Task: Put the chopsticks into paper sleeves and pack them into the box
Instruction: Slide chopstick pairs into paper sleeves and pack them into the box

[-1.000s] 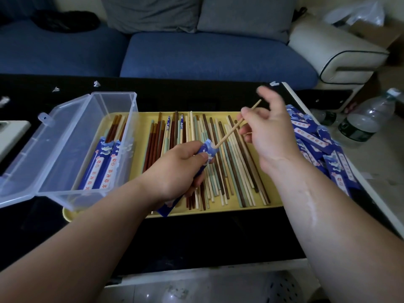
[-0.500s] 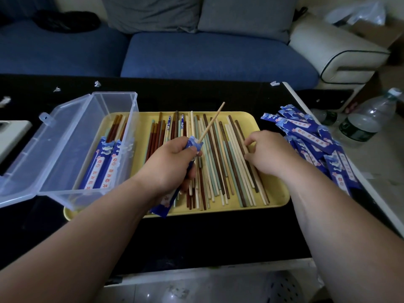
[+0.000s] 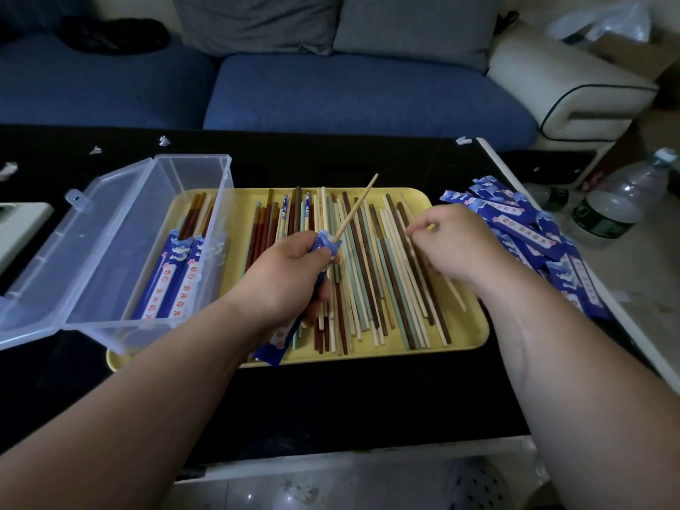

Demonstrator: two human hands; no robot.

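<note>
The left hand [image 3: 290,277] is curled round a blue printed paper sleeve [image 3: 273,347], gripping it near its open top. A single pale wooden chopstick [image 3: 355,207] stands out of that mouth, slanting up and away to the right. Only one stick shows in this sleeve, so by my reading the pair is half made.

The right hand [image 3: 454,248] rests on the loose chopsticks [image 3: 386,288], fingers bent and tips drawn together at a pale stick. Whether it has one pinched or only touches the row, I cannot tell.

Those loose sticks, pale, brown and light green, lie side by side across most of the flat yellow plastic tray [image 3: 474,340], running front to back. There are dozens of them, none sleeved.

On the tray's left end sits the clear plastic box [image 3: 191,171], its hinged lid open to the left. Inside lie two filled blue sleeves [image 3: 173,274], side by side, with brown and pale stick ends showing beyond their tops.

Just beside the tray on the right, a heap of blue paper sleeves [image 3: 515,222] lies on the black table [image 3: 331,399].

So the job looks barely begun — two packed, one in hand, and nearly the whole tray left to sleeve and pack.
</note>
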